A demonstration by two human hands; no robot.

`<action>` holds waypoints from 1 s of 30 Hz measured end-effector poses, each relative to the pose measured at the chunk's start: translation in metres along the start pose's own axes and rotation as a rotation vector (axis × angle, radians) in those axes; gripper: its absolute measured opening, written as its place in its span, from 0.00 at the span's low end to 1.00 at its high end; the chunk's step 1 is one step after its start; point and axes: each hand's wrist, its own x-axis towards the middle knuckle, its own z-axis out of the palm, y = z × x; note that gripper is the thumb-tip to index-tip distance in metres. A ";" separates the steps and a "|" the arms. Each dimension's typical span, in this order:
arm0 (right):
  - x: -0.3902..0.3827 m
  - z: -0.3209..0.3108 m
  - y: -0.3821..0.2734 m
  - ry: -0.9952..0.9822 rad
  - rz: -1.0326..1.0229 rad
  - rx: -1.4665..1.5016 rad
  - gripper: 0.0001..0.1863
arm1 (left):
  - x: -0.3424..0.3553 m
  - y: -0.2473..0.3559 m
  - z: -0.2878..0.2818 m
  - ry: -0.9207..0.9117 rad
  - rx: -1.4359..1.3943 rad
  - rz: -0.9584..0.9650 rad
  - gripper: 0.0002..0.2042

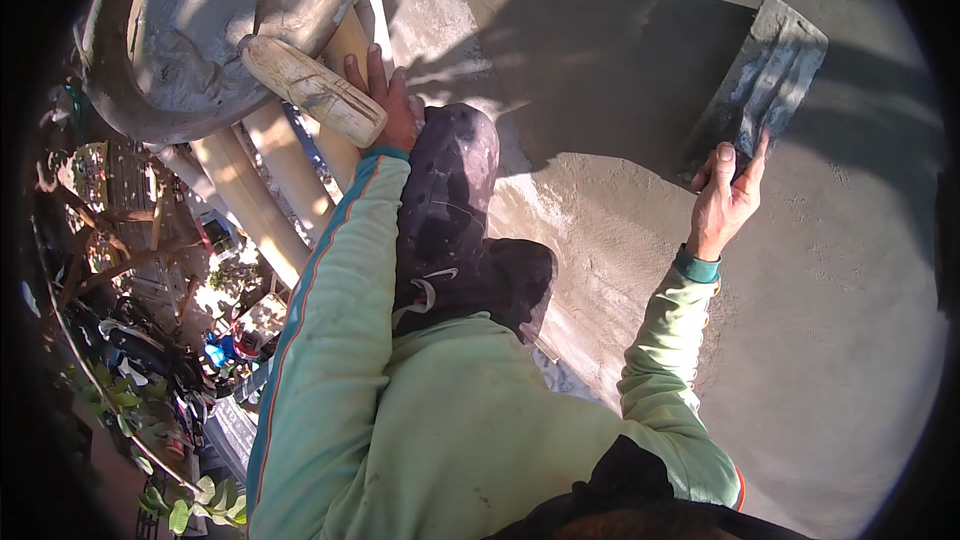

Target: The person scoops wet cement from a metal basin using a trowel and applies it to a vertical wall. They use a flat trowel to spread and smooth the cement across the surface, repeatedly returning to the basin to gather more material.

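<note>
My right hand (730, 195) grips a grey, mortar-stained rectangular float (770, 55), held against the smooth wet cement surface (850, 320). My left hand (388, 100) has its fingers apart and leans on the pale poles (262, 215) at the rim of a round tub (150, 120) of grey mortar (200, 35). A pale, worn wooden handle (315, 90) sticks out over that tub, just left of my left hand; whatever it is attached to is hidden in the mortar.
My dark-trousered knee (445, 160) is between my arms. Beyond the poles at the left lie branches, leafy twigs (180, 510) and a jumble of small items (225, 350) at a lower level. Shadows fall across the upper part of the cement.
</note>
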 end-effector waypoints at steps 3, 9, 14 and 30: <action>0.013 0.075 0.048 -0.249 -0.036 -0.091 0.34 | 0.000 -0.001 0.004 0.023 -0.024 -0.005 0.24; 0.028 0.205 0.107 -0.480 -0.077 -0.524 0.38 | -0.001 -0.002 0.000 -0.010 -0.054 -0.015 0.23; 0.030 0.265 0.124 -0.654 -0.045 -0.710 0.38 | -0.001 -0.002 -0.008 -0.033 -0.058 -0.037 0.23; -0.179 0.066 0.319 -1.400 0.084 -1.296 0.32 | -0.001 -0.001 -0.007 -0.045 -0.018 -0.035 0.22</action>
